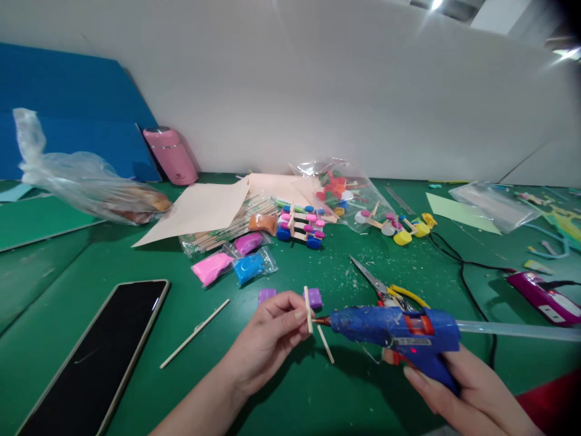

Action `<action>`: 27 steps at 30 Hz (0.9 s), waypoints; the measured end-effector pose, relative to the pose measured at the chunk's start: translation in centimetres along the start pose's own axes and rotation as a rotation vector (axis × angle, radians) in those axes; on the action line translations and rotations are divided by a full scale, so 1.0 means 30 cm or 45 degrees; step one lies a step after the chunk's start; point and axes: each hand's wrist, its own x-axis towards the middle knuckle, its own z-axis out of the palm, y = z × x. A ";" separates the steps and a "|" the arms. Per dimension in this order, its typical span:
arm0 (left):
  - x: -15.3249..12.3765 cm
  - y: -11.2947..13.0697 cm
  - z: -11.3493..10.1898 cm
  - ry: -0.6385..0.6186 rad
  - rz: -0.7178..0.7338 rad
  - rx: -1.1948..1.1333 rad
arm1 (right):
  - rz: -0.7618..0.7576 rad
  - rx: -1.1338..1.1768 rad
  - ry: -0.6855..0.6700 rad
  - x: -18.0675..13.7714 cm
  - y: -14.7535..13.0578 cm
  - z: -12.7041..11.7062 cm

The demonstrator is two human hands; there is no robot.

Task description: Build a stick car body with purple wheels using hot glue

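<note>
My left hand (pixel 276 327) pinches a short pale wooden stick (pixel 308 310), held nearly upright between thumb and fingers. In my right hand (pixel 472 387) is a blue hot glue gun (pixel 385 327), gripped by its handle. Its brown nozzle points left and meets or nearly meets the stick; I cannot tell if they touch. A clear glue stick (pixel 512 329) juts from the gun's back. Just behind my left hand lie purple clay pieces (pixel 313 298). Another short stick (pixel 325 344) lies below the nozzle, and a longer wooden stick (pixel 195 333) lies to the left.
Scissors (pixel 370 275) and yellow-handled pliers (pixel 408 295) lie behind the glue gun. A phone (pixel 95 357) is at left. Clay packets (pixel 249 266), small clay-and-stick models (pixel 300 225) and a pink bottle (pixel 171 155) stand farther back. A black cable (pixel 462 284) runs near a purple power strip (pixel 544 297).
</note>
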 end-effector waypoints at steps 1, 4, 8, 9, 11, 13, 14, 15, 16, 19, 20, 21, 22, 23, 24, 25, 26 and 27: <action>0.000 0.000 0.000 -0.003 0.000 0.000 | -0.002 0.002 0.008 0.000 -0.001 0.001; 0.000 0.000 -0.001 -0.009 0.010 -0.001 | -0.009 -0.009 0.010 0.001 -0.006 0.000; -0.001 0.003 -0.001 0.017 0.012 0.017 | -0.082 -0.001 0.035 0.011 -0.014 -0.004; -0.001 0.004 0.000 0.022 0.011 0.024 | -0.109 0.006 0.042 0.013 -0.014 -0.005; -0.001 0.004 0.001 0.023 0.010 0.030 | -0.130 0.003 0.057 0.013 -0.011 -0.005; -0.001 0.002 0.002 0.019 0.012 0.019 | -0.098 -0.023 0.054 0.009 -0.004 -0.004; -0.001 0.002 0.002 0.015 0.014 0.010 | -0.077 -0.035 0.048 0.005 -0.001 -0.002; -0.001 0.001 0.001 0.008 0.016 0.000 | -0.058 -0.042 0.043 0.002 0.002 0.000; -0.001 0.000 0.001 0.001 0.018 -0.007 | -0.045 -0.042 0.039 -0.001 0.004 0.002; -0.001 -0.002 -0.002 -0.009 0.019 -0.014 | -0.041 -0.035 0.055 -0.003 0.002 0.003; -0.001 -0.003 -0.004 -0.010 0.018 -0.011 | -0.050 -0.042 0.062 -0.001 -0.002 0.002; -0.002 -0.003 -0.004 -0.009 0.015 -0.007 | -0.068 -0.055 0.065 0.002 -0.008 0.001; -0.002 -0.004 -0.004 -0.008 0.016 -0.001 | -0.094 -0.070 0.069 0.005 -0.013 -0.002; -0.002 -0.003 -0.004 -0.005 0.017 0.006 | -0.123 -0.085 0.076 0.009 -0.019 -0.005; -0.002 -0.003 -0.003 -0.002 0.018 0.013 | -0.152 -0.098 0.084 0.012 -0.025 -0.008; -0.001 -0.002 -0.002 0.000 0.018 0.018 | -0.178 -0.103 0.089 0.014 -0.028 -0.010; -0.001 -0.001 -0.001 0.004 0.018 0.022 | -0.197 -0.104 0.090 0.016 -0.031 -0.011; -0.001 0.000 0.000 0.008 0.018 0.025 | -0.208 -0.103 0.085 0.016 -0.032 -0.012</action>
